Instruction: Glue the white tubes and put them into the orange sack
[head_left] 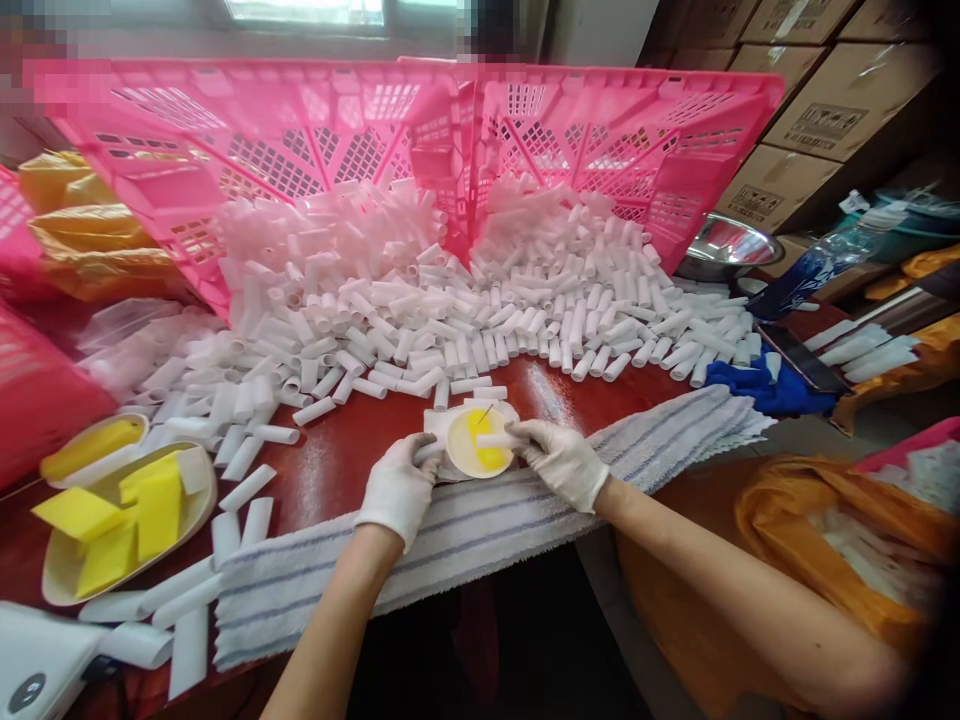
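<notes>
Both my hands wear white gloves with greyed fingertips. My right hand point(564, 462) pinches the end of a short white tube point(495, 440), which lies level over a small round cream dish point(459, 462). Inside the dish is a piece of yellow sponge point(491, 458), and a thin dark sliver shows near its top. At the dish's left side, my left hand point(401, 485) has its fingers curled together; what they hold, if anything, I cannot make out. A white pad point(436, 420) lies under the dish. Beneath my wrists stretches a striped towel point(480, 530).
Loose white tubes point(480, 320) are heaped from two tipped pink crates point(300, 110). At left, an oval tray point(202, 500) holds yellow sponges point(161, 500). A bottle point(817, 265), a metal bowl point(727, 245) and a blue cloth point(765, 385) sit at right, with cartons point(832, 110) behind.
</notes>
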